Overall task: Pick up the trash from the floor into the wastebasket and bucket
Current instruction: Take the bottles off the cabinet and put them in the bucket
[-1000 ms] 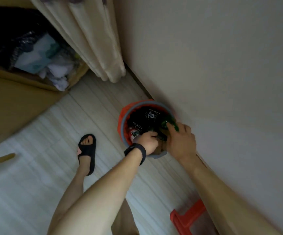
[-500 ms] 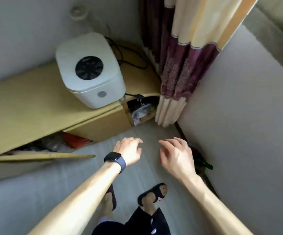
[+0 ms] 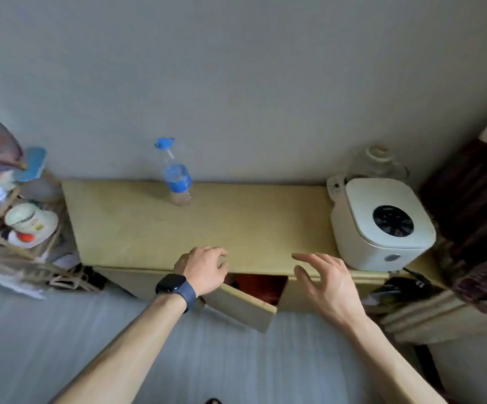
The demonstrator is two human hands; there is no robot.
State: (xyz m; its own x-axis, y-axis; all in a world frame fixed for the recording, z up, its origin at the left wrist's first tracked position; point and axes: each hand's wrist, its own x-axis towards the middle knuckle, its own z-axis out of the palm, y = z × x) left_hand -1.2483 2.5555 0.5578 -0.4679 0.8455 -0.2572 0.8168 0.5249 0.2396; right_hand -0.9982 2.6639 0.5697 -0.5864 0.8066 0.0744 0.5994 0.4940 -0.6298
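Head view showed the left hand (image 3: pixel 204 271) loosely curled and the right hand (image 3: pixel 326 278) spread, both empty, at the cabinet's (image 3: pixel 251 223) front edge. Beyond the left hand a clear plastic bottle (image 3: pixel 178 177), blue label and cap, stood upright by the wall

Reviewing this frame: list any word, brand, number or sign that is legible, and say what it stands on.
No text can be read in this frame.
Bottle: blue label, print too blurred to read.
White cooker: marks on its round black panel, too small to read.
White gadget behind the cooker: dark marks, blurred.
Watch: screen dark, nothing shown.
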